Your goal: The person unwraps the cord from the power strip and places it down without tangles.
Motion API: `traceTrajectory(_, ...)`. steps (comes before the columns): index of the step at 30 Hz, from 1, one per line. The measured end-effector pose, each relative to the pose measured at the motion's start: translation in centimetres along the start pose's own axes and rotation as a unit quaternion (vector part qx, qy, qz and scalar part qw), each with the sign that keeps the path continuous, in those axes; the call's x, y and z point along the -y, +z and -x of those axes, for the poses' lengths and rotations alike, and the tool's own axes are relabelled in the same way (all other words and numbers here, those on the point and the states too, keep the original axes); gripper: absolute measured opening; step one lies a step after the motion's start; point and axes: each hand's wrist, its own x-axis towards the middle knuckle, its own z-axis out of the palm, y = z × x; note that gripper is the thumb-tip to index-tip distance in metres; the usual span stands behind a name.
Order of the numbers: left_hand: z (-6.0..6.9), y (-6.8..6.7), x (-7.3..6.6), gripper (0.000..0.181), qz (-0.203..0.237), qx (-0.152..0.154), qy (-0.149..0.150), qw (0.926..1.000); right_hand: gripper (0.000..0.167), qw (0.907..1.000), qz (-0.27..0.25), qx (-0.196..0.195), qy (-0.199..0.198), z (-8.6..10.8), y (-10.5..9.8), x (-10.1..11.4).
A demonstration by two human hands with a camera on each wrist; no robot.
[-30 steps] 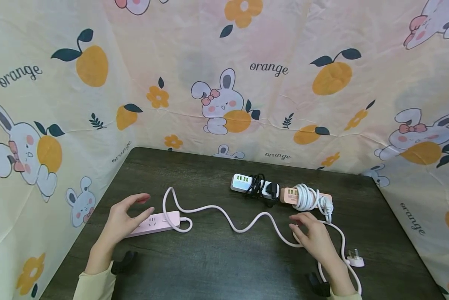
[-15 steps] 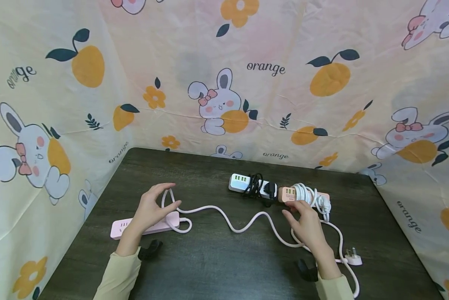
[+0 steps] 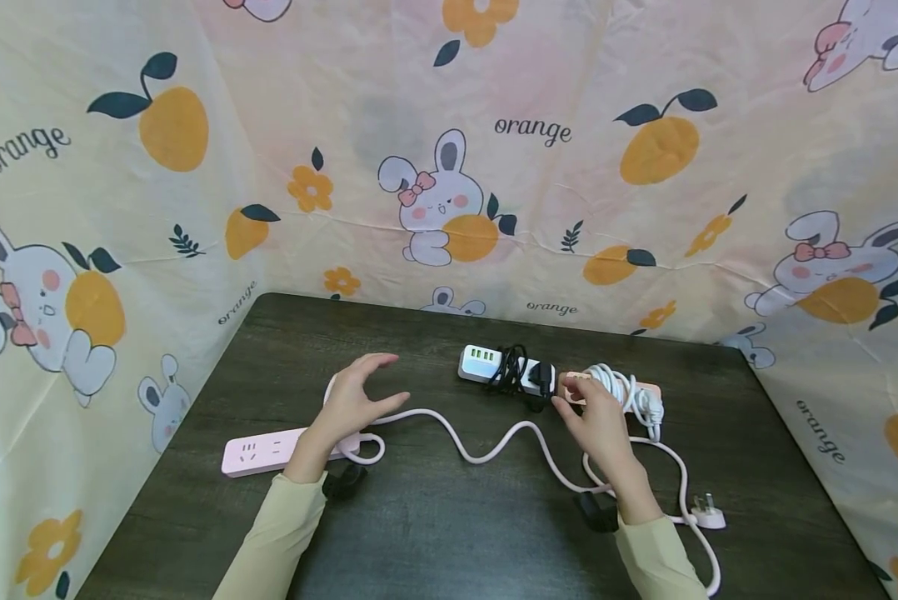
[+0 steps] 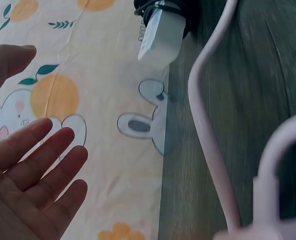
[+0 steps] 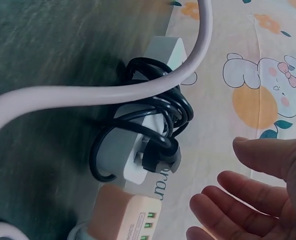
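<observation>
My left hand [image 3: 349,407] hovers over the cord end of a pink power strip [image 3: 257,452], its fingers spread and nothing held. Its pale pink cord [image 3: 486,460] winds across the table towards the right and ends in a three-pin plug [image 3: 709,515]. Beside a peach power strip [image 5: 123,212], wrapped in its own white cord [image 3: 608,383], is my right hand [image 3: 599,423]. That hand's fingers are loosely bent with nothing between them, and it hides part of the peach strip in the head view. A white power strip [image 3: 481,363] bound with black cable [image 5: 175,112] lies just left of it.
The dark wooden table [image 3: 419,533] meets a printed cloth backdrop [image 3: 329,100] at its back and sides. Loops of the pink strip's cord lie under and around the right forearm. Black wrist straps [image 3: 597,511] sit on both wrists.
My left hand has moved right and farther back, uncovering the pink strip's left end. The right hand has shifted left and farther back, nearer the white and peach strips. The strips stay put.
</observation>
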Motion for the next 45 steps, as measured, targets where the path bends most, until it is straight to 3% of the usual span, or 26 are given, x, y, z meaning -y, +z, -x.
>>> traceTrajectory(14, -2.9, 3.4, -0.1, 0.051, 0.024, 0.018, 0.016, 0.9994, 0.030, 0.9995, -0.006, 0.004, 0.031, -1.8, 0.7, 0.2)
traceTrajectory(24, -5.1, 6.1, 0.3, 0.050, 0.068, 0.019, 0.023, 0.9972, 0.030, 0.9991, -0.017, -0.006, 0.040, -2.8, 1.2, 0.7)
traceTrajectory(34, -6.5, 7.8, 0.4, 0.049, 0.126, 0.015, -0.019, 0.9917, 0.037, 0.9969, -0.024, 0.015, 0.074, -4.1, 1.8, 0.6)
traceTrajectory(45, -8.2, 9.4, 0.7, 0.055, 0.125, 0.029, -0.064, 0.9897, 0.037, 0.9928, -0.039, 0.032, 0.109, -5.6, 1.8, 0.4)
